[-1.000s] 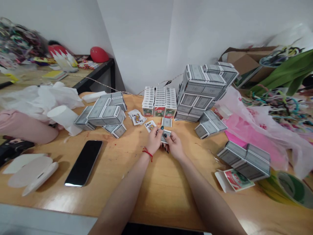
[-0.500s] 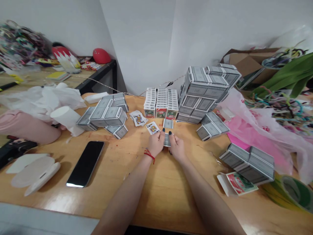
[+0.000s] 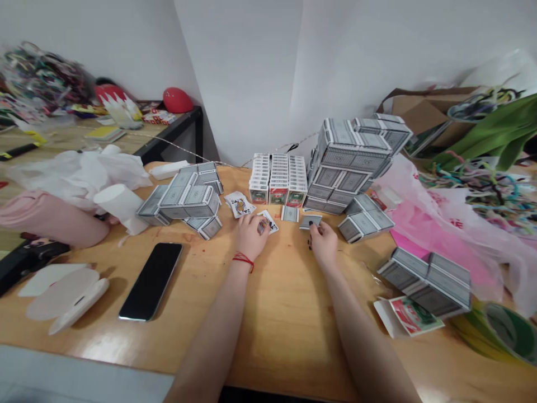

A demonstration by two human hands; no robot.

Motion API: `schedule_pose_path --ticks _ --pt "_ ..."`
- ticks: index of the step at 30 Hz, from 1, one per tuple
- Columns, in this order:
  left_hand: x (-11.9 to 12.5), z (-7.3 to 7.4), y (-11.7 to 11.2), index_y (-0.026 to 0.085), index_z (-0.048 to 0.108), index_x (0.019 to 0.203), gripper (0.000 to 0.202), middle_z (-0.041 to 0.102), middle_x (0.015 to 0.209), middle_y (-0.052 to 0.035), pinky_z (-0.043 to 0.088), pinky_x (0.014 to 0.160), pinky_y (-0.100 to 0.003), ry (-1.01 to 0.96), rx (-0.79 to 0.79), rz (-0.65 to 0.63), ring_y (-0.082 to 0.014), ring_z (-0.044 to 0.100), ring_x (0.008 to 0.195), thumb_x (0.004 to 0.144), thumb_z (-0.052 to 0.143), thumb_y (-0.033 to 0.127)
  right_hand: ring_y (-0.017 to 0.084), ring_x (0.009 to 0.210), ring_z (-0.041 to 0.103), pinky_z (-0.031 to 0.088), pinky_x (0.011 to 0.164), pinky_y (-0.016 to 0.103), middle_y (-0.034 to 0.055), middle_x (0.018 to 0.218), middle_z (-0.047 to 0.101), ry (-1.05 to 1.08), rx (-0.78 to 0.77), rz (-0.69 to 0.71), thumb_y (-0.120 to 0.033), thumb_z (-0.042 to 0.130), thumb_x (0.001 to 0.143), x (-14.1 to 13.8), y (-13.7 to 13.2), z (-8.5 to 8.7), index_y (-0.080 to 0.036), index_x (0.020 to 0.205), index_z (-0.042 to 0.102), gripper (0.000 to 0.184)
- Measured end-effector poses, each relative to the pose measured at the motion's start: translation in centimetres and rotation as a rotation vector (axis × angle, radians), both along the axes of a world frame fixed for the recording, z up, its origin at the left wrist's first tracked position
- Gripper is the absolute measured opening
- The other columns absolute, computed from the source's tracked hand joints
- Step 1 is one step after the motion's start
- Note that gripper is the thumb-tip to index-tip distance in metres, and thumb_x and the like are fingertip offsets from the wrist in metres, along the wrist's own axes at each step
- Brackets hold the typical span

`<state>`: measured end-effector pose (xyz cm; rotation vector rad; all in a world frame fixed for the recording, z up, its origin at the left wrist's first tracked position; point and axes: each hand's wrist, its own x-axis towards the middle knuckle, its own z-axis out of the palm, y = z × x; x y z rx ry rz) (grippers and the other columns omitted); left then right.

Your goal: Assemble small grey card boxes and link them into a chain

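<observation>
My left hand (image 3: 253,235) is low over a face-up playing card (image 3: 272,222) on the table, its fingers curled round and partly hiding the card. To its upper left lie more face-up playing cards (image 3: 240,205), loosely overlapped. My right hand (image 3: 324,240) is closed on grey-backed playing cards (image 3: 309,221), thumb on top; how many is unclear. Between the hands and a little farther back, a grey-backed card (image 3: 290,213) lies face down. Behind it stand three rows of card boxes (image 3: 277,196) with red and green fronts.
Grey-patterned card boxes are stacked high at the right (image 3: 352,151), with a lower pile (image 3: 188,193) at the left. A phone (image 3: 151,281) and a pink cylinder (image 3: 54,218) lie left. At the right are an opened card box (image 3: 413,316), tape (image 3: 499,330) and a pink plastic bag (image 3: 444,224).
My hands have come apart. The left let go of the grey-backed cards and moved left to the face-up card; the right carried the grey-backed cards rightward.
</observation>
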<state>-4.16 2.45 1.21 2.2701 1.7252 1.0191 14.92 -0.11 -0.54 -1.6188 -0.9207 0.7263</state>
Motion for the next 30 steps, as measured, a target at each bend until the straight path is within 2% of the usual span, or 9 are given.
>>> schedule_pose_path --ticks 2,5,7,8,11,15,18,23,30 --pt "0.0 -0.2 0.0 0.021 0.056 0.092 0.025 0.053 0.100 -0.0065 0.033 0.089 -0.035 0.051 -0.006 0.018 -0.0222 0.043 0.100 0.071 0.054 0.034 0.010 0.033 0.042 0.031 0.033 0.020 -0.0043 0.045 0.047 0.050 -0.016 -0.004 -0.039 0.049 0.071 0.0 0.2 -0.2 -0.011 0.102 0.053 0.042" --pt "0.1 -0.5 -0.1 0.022 0.051 0.103 0.042 0.048 0.111 -0.0081 0.031 0.091 -0.039 0.105 -0.037 0.021 -0.0258 0.039 0.106 0.065 0.059 0.039 0.011 0.034 0.047 0.037 0.033 0.022 -0.0008 0.057 0.056 0.159 -0.007 -0.049 -0.031 0.051 0.068 -0.3 0.3 -0.1 -0.010 0.126 0.031 0.065" --pt "0.2 -0.5 -0.1 0.022 0.048 0.108 0.050 0.046 0.115 -0.0087 0.030 0.091 -0.040 0.118 -0.063 0.022 -0.0267 0.038 0.107 0.064 0.060 0.041 0.011 0.034 0.048 0.037 0.032 0.022 0.0008 0.063 0.059 0.214 0.006 -0.085 -0.029 0.052 0.068 -0.3 0.3 0.0 -0.012 0.132 0.019 0.074" --pt "0.2 -0.5 -0.1 0.021 0.047 0.109 0.051 0.046 0.115 -0.0086 0.031 0.091 -0.040 0.119 -0.074 0.025 -0.0266 0.038 0.107 0.064 0.060 0.041 0.011 0.033 0.047 0.037 0.031 0.022 0.0003 0.062 0.059 0.229 0.016 -0.104 -0.028 0.051 0.068 -0.3 0.2 0.1 -0.013 0.132 0.017 0.074" --pt "0.1 -0.3 -0.1 0.021 0.044 0.112 0.054 0.047 0.116 -0.0079 0.032 0.089 -0.038 0.110 -0.098 0.042 -0.0262 0.039 0.105 0.064 0.061 0.040 0.009 0.030 0.045 0.032 0.028 0.019 -0.0037 0.052 0.055 0.243 0.052 -0.119 -0.028 0.050 0.069 -0.3 -0.1 0.2 -0.016 0.127 0.028 0.063" --pt "0.1 -0.1 0.1 0.021 0.042 0.114 0.059 0.049 0.114 -0.0080 0.032 0.087 -0.038 0.090 -0.115 0.060 -0.0264 0.040 0.105 0.061 0.064 0.038 0.006 0.029 0.042 0.029 0.027 0.016 -0.0053 0.049 0.050 0.263 0.089 -0.016 -0.035 0.051 0.069 -0.7 -1.0 0.3 -0.015 0.099 0.051 0.036" --pt "0.3 -0.1 0.2 0.021 0.042 0.115 0.059 0.051 0.110 -0.0080 0.033 0.087 -0.038 0.071 -0.116 0.061 -0.0255 0.042 0.103 0.062 0.062 0.040 0.005 0.031 0.043 0.031 0.028 0.017 -0.0049 0.052 0.051 0.281 0.119 -0.005 -0.039 0.051 0.069 -1.2 -1.9 0.3 -0.015 0.090 0.052 0.032" --pt "0.4 -0.4 0.3 0.019 0.036 0.120 0.071 0.046 0.119 -0.0103 0.031 0.089 -0.041 0.087 -0.109 0.084 -0.0288 0.037 0.110 0.060 0.063 0.045 0.006 0.033 0.043 0.032 0.031 0.017 -0.0051 0.052 0.050 0.238 0.084 0.090 -0.043 0.050 0.068 -1.9 -2.8 0.0 -0.016 0.089 0.052 0.035" --pt "0.1 -0.7 0.7 0.018 0.040 0.116 0.056 0.055 0.108 -0.0079 0.035 0.086 -0.036 0.058 -0.101 0.028 -0.0245 0.044 0.103 0.066 0.059 0.035 0.009 0.039 0.047 0.037 0.039 0.020 -0.0014 0.055 0.054 -0.004 0.028 0.229 -0.041 0.045 0.071 -2.3 -1.7 -0.6 -0.015 0.091 0.057 0.034"
